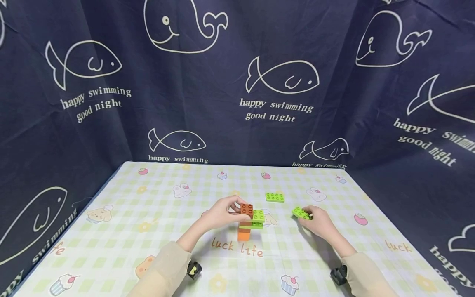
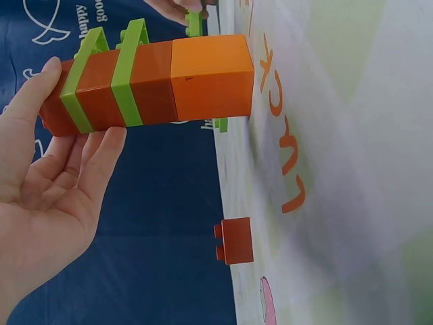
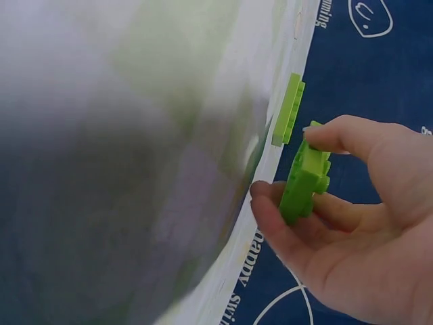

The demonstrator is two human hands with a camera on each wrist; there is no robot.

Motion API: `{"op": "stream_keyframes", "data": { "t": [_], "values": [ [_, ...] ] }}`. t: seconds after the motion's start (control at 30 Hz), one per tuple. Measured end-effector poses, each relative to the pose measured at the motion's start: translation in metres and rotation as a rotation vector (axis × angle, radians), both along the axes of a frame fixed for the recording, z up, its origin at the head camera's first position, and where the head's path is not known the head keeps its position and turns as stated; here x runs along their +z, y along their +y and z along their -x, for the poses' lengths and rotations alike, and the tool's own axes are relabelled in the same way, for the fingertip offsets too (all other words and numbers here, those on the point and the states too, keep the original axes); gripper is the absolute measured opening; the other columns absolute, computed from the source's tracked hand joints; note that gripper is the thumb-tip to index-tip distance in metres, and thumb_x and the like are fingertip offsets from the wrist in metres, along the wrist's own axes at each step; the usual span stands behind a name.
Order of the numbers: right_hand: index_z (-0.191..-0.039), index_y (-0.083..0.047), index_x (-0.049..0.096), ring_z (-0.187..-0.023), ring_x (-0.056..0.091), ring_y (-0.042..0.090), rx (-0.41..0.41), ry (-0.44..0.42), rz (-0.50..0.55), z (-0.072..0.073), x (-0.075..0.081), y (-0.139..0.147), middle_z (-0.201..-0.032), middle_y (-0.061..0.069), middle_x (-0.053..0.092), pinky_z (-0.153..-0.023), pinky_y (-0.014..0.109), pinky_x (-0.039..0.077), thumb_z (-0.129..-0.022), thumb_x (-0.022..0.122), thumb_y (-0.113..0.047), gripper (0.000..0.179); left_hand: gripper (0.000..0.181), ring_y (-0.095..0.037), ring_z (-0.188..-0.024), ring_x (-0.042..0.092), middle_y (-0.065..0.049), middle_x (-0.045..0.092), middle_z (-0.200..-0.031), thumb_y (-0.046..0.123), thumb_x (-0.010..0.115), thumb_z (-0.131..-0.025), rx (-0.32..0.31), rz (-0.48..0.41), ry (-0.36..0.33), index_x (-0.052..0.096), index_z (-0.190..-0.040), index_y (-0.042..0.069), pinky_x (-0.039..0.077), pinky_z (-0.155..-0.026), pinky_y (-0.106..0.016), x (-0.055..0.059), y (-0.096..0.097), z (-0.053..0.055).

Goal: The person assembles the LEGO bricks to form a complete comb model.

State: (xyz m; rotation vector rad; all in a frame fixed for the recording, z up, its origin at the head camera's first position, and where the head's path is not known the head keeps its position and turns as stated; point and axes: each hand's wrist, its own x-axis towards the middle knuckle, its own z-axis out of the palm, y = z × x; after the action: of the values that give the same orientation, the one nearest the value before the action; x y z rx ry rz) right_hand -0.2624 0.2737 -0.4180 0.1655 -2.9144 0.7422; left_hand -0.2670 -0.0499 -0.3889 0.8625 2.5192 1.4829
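Observation:
A tower of toy building bricks (image 1: pixel 243 235) stands upright on the table, with an orange brick (image 2: pixel 213 78) at its base. Above that, brown bricks (image 2: pixel 154 81) alternate with two thin green plates (image 2: pixel 126 88) that jut out to one side. My left hand (image 1: pixel 222 213) grips the brown brick (image 1: pixel 246 210) at the top, thumb on one side and fingers on the other. To the right of the tower, my right hand (image 1: pixel 320 223) pinches a studded green plate (image 3: pixel 304 179) between thumb and fingers, tilted and held off the table.
Another green plate (image 1: pixel 274 197) lies flat behind the tower. A loose brown brick (image 2: pixel 237 240) sits on the table in the left wrist view; my left hand hides it from the head view. A patterned cloth (image 1: pixel 122 231) covers the table, and a dark curtain (image 1: pixel 222 90) hangs behind.

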Motion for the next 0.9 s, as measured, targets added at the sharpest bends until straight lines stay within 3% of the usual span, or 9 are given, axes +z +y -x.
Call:
{"op": "stream_keyframes", "data": {
  "t": [0.2,0.63,0.9],
  "values": [
    [-0.118,0.011,0.057,-0.095,0.06,0.035,0.017,0.018,-0.004,0.0,-0.001,-0.001,-0.111,0.027,0.061,-0.084,0.049,0.049,-0.083,0.066,-0.015,0.045,0.029,-0.009,-0.086,0.058,0.006,0.061,-0.097,0.036,0.074,-0.08,0.01,0.017,0.0,0.063,-0.102,0.022,0.051,-0.078,-0.024,0.0,0.0,0.0],
    [-0.116,0.009,0.06,-0.093,0.059,0.036,0.06,0.087,-0.024,0.0,0.0,-0.003,-0.099,0.021,0.063,-0.086,0.053,0.047,-0.082,0.07,-0.019,0.045,0.029,-0.008,-0.087,0.059,0.004,0.062,-0.102,0.035,0.074,-0.08,-0.004,0.011,0.004,0.063,-0.102,0.02,0.052,-0.078,-0.023,-0.001,0.0,0.001],
    [-0.116,0.009,0.059,-0.094,0.059,0.035,0.066,0.102,-0.008,-0.002,0.006,-0.01,-0.102,0.022,0.061,-0.087,0.052,0.047,-0.082,0.07,-0.017,0.044,0.028,-0.008,-0.086,0.059,0.006,0.062,-0.1,0.035,0.074,-0.08,0.002,0.01,-0.007,0.063,-0.101,0.021,0.052,-0.077,-0.023,-0.002,-0.001,0.001]
  ]
}}
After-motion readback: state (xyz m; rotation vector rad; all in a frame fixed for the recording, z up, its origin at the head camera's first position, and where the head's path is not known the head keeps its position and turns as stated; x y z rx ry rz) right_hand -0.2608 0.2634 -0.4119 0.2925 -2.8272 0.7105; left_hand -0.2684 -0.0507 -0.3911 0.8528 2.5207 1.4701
